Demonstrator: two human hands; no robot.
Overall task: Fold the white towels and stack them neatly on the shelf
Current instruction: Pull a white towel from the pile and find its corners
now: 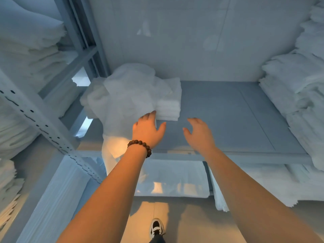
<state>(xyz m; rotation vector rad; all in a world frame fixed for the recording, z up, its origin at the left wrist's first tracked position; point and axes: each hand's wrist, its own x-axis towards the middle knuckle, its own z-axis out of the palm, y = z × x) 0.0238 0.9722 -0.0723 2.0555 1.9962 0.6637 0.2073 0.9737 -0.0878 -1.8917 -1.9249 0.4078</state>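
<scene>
Mid-frame, left hand (148,128) touches the loose towel (129,95), fingers straight — likely to gather it — right hand (199,132) empty, relaxed

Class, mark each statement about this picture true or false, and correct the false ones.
1. The left hand wears a bead bracelet. True.
2. The right hand holds a towel. False: it is open and holds nothing.
3. A loose towel lies over the folded stack. True.
4. The shelf has no towels on its right side. False: a tall pile stands there.
</scene>
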